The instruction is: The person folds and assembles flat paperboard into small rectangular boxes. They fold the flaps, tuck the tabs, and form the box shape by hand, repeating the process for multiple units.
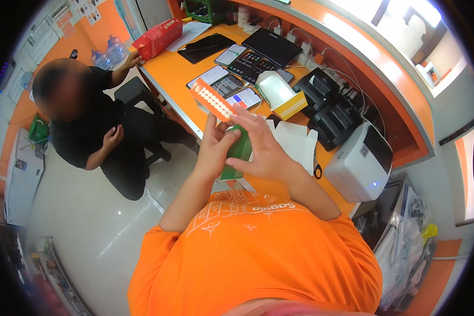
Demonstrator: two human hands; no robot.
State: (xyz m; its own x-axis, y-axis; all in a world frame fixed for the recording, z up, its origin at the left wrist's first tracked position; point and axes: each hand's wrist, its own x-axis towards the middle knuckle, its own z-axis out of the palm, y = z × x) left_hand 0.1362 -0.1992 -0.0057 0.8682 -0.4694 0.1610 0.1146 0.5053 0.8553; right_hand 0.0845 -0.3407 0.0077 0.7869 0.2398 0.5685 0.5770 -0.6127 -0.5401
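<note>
My left hand (215, 149) is closed around the lower end of an orange card (205, 95) with rows of white round spots. A flat green piece (240, 149) shows between my two hands; whether it joins the orange card I cannot tell. My right hand (260, 142) has its fingers outstretched, the fingertips at the orange card's lower right edge and the thumb over the green piece. Behind the card, several phones (245, 98) lie on the orange desk (166, 71).
A yellow and white open box (279, 95) stands beside black devices (334, 118) and a white printer (359, 163). Scissors (316, 169) lie near white paper (295, 139). Across the desk's left corner sits a person in black (79, 105), one hand by a red bag (158, 38).
</note>
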